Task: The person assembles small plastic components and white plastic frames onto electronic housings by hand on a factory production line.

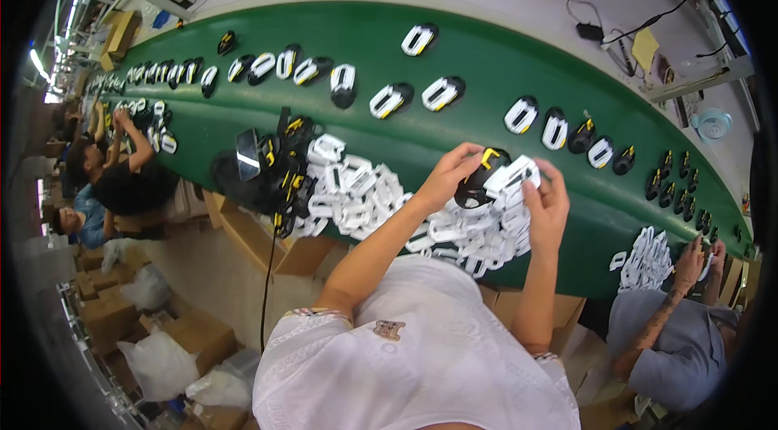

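A long green worktop (502, 57) is spanning the view, its far edge appearing curved. Beyond the hands, white-fronted black units (442, 94) are lying in loose rows, presumably spaced so that each can be lifted singly. A heap of white plastic frames (365, 195) is spreading along the near edge, probably for a short reach. At its left, a cluster of black-and-yellow housings (296, 179) is lying close by, likely for the same reason. The left hand (448, 179) is pinching a black housing (472, 192) at its left side, seemingly steadying it above the worktop. The right hand (548, 201) is pinching a white frame (512, 176) by its right end, apparently leaving the other end free; the frame is overlapping the housing, though whether they are touching cannot be told. A slim phone-like device (248, 154) is lying beside the cluster. A small yellow part (489, 158) is showing atop the held housing.
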`<action>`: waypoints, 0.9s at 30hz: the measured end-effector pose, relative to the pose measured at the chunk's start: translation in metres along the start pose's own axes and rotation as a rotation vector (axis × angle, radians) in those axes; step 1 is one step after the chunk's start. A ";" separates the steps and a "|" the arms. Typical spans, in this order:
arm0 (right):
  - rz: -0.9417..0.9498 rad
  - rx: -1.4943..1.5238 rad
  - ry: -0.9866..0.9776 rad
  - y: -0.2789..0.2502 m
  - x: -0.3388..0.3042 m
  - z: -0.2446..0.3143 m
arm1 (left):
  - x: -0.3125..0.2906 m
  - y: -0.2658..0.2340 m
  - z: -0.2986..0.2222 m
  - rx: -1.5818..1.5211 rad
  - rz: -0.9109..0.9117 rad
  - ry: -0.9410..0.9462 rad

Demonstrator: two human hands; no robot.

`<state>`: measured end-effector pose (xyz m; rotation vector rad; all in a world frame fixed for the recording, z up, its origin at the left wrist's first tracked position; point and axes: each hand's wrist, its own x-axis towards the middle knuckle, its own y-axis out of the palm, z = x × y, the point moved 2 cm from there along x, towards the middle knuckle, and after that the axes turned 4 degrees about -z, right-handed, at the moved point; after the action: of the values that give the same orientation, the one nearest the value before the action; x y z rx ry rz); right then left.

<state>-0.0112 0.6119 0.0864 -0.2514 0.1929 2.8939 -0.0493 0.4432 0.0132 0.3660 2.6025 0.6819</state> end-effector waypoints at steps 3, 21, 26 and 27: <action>0.065 -0.051 -0.008 0.013 0.002 0.004 | -0.020 0.010 -0.022 -0.023 0.001 0.038; 0.152 0.147 0.117 -0.012 -0.077 -0.086 | -0.050 0.029 -0.002 0.555 0.222 -0.210; 0.017 0.415 0.064 -0.029 -0.103 -0.078 | -0.048 0.065 0.003 0.744 0.322 -0.279; 0.003 0.422 0.058 -0.032 -0.106 -0.079 | -0.049 0.072 0.003 0.774 0.337 -0.269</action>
<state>0.1100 0.6080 0.0249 -0.2566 0.7988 2.7620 0.0054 0.4879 0.0640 1.0564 2.4551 -0.3081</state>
